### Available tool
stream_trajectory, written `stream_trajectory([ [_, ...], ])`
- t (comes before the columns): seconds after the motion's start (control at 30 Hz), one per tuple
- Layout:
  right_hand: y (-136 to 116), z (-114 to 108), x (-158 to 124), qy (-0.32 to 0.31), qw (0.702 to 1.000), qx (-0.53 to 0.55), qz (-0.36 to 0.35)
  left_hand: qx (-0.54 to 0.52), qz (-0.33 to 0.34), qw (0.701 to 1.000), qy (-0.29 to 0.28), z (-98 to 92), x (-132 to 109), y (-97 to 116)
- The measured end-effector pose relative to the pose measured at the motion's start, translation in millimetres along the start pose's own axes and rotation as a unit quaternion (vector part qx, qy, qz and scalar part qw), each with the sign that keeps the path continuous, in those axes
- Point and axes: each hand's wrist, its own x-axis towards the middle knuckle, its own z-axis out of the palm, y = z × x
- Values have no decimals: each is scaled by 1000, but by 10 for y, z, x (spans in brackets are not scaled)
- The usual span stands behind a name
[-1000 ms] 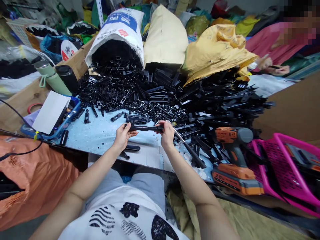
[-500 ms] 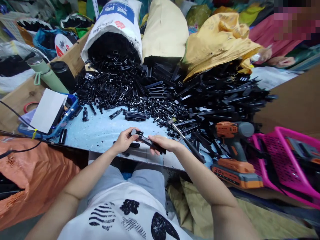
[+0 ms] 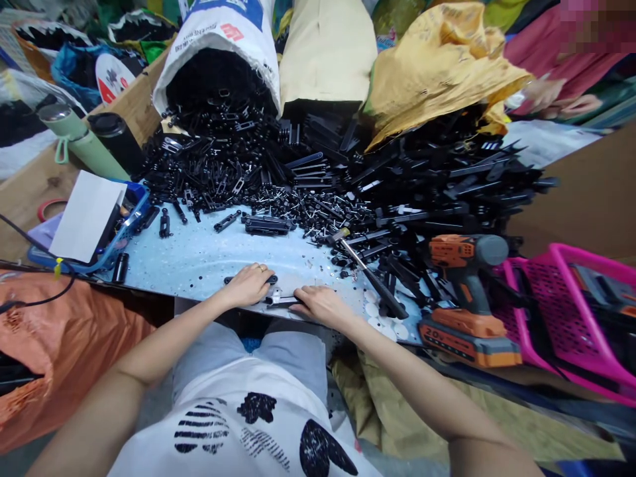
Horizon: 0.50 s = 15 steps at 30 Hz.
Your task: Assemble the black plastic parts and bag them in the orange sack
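Note:
My left hand (image 3: 252,285) is at the table's front edge, its fingers curled down over a flat black part with rounded ends (image 3: 230,280). That part shows on both sides of the fingers. Just to the right, my right hand (image 3: 320,305) is closed on the end of a long black bar-shaped part (image 3: 283,301), which lies low against the table. The rest of the bar is hidden under the palm. A hammer (image 3: 370,275) with a dark handle rests right of my right hand. Beyond my hands sits a stack of black bars (image 3: 268,225).
Heaps of black parts (image 3: 213,159) and small pins (image 3: 318,215) spill from a white sack (image 3: 223,46), a beige sack (image 3: 328,53) and a yellow sack (image 3: 437,73). An orange cordless drill (image 3: 467,305) stands beside a pink basket (image 3: 571,318). A blue tray (image 3: 94,265) is at left.
The long bar, held up between both hands before, is now down at the table edge in my right hand. My left hand has let it go and moved onto the flat part.

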Motion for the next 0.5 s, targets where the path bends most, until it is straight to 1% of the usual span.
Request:
stream_trajectory([
  [0.07,-49,36,50,-2,1000,-25,14,6,0,1000,-1,-20,-11,35],
  [0.13,-82,29,70,10,999,-40,22,10,3,1000,5,-22,-33,56],
  [0.3,-189,-93,20,69,994,-73,41,-16,-13,999,37,1,-78,35],
  [0.37,-241,-139,-5,72,993,-78,49,-32,-20,998,47,8,-85,12],
  [0.5,-310,-205,-36,80,990,-95,64,-49,-7,996,69,49,-105,-25],
])
